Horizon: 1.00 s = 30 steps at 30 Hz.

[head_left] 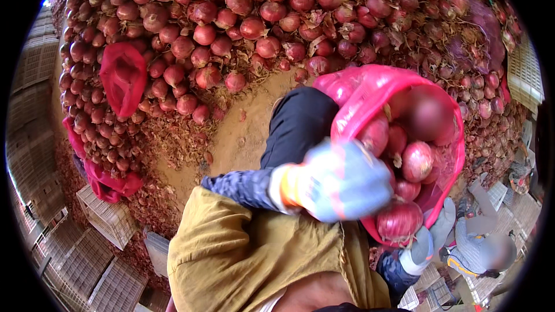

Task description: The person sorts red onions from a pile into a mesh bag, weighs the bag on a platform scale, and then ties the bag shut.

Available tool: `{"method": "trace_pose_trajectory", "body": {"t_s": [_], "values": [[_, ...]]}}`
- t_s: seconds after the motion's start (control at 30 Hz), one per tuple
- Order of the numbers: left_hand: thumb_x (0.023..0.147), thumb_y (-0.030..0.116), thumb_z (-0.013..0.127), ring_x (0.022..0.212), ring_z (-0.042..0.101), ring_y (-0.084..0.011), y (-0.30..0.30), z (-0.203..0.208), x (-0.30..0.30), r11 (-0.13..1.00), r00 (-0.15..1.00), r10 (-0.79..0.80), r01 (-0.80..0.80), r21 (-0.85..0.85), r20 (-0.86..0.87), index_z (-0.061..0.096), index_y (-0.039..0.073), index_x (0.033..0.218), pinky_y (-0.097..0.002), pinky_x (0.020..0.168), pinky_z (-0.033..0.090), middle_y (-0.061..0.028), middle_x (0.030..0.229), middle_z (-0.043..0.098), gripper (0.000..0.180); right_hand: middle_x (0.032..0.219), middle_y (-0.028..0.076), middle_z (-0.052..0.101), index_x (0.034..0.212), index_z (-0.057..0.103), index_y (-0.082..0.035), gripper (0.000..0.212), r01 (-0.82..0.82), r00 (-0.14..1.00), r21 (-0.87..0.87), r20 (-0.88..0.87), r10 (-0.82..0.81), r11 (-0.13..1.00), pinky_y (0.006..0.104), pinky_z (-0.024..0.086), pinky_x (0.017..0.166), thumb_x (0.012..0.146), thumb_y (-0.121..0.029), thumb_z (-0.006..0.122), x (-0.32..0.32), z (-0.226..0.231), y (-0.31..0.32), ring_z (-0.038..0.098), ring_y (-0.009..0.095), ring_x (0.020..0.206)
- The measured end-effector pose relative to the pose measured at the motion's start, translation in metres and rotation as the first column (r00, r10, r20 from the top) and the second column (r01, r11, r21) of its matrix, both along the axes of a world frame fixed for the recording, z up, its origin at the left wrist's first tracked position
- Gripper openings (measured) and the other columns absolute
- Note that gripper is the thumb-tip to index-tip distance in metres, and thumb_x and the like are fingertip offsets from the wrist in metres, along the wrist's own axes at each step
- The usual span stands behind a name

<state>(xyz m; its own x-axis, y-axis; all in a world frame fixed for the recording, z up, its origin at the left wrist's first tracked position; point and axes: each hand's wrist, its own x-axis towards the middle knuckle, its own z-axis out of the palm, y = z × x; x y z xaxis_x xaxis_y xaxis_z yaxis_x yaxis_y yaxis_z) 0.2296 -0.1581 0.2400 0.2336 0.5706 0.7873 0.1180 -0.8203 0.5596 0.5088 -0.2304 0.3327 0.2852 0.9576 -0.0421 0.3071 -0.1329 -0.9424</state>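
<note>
Several onions [400, 221], pink sack [364, 104], right hand [425, 244] gripping, left hand [347, 182] seemingly above

A mustard-brown top [219, 237], dark trousers [298, 124] and dark blue patterned sleeves [240, 189]; both hands [347, 182] wear pale blue gloves [422, 246] with white cuffs [413, 264].

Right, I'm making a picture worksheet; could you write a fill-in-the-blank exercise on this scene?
1. The left hand and right hand both wear ___.
2. The open pink bag beside the right hand has ___ inside.
3. In the picture, the loose red bag on the heap lies to the ___ of the pink one.

Missing words: gloves; onions; left.
</note>
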Motion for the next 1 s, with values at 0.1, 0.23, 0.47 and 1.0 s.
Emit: {"method": "trace_pose_trajectory", "body": {"t_s": [0.1, 0.23, 0.47, 1.0], "values": [[0.089, 0.003, 0.060, 0.078, 0.062, -0.0240, 0.063, -0.022, -0.080, 0.638, 0.720, 0.693, -0.630, -0.443, -0.025, 0.069, 0.002, 0.100, -0.0352, 0.071, 0.050, -0.0096, 0.089, 0.066, 0.014, 0.146, 0.025, 0.037, 0.148, 0.027, 0.006, 0.084, 0.153, 0.969, -0.288, 0.232, -0.086, 0.945, 0.0444, 0.027, 0.115, 0.070, -0.011, 0.053, 0.049, -0.003, -0.005, 0.040, 0.032, 0.133], [0.083, 0.048, 0.073, 0.111, 0.061, -0.0334, 0.116, -0.290, -0.159, 0.072, 0.728, 0.521, -0.558, -0.827, -0.446, 0.058, 0.003, 0.129, -0.0406, 0.095, 0.048, -0.0209, 0.123, 0.061, 0.066, 0.153, 0.028, 0.030, 0.153, 0.015, 0.007, 0.095, -0.019, 0.955, -0.159, -0.295, -0.029, 0.987, 0.0486, 0.021, 0.119, 0.073, -0.017, 0.058, -0.010, 0.011, 0.023, 0.031, 0.039, 0.142], [0.057, 0.042, 0.091, 0.103, 0.065, -0.0308, 0.168, -0.385, -0.126, -0.318, 0.541, 0.557, -0.563, -0.763, -0.631, 0.052, -0.010, 0.122, -0.0403, 0.088, 0.054, -0.0209, 0.114, 0.065, 0.092, 0.154, 0.025, 0.029, 0.152, 0.020, 0.008, 0.094, 0.061, 0.939, -0.349, -0.298, -0.172, 0.935, 0.0470, 0.023, 0.119, 0.072, -0.025, 0.055, -0.017, 0.020, 0.037, 0.032, 0.039, 0.142], [0.072, 0.026, 0.079, 0.110, 0.063, -0.0276, 0.080, 0.101, 0.050, 0.888, 0.922, -0.331, 0.232, -0.397, -0.201, 0.049, 0.000, 0.135, -0.0383, 0.096, 0.050, -0.0164, 0.121, 0.062, 0.075, 0.086, 0.005, 0.059, 0.102, 0.062, 0.002, 0.027, -0.029, 0.854, -0.099, -0.519, -0.027, 0.995, 0.0295, 0.050, 0.076, 0.077, -0.010, 0.063, 0.063, -0.001, 0.017, 0.061, 0.017, 0.077]]}}
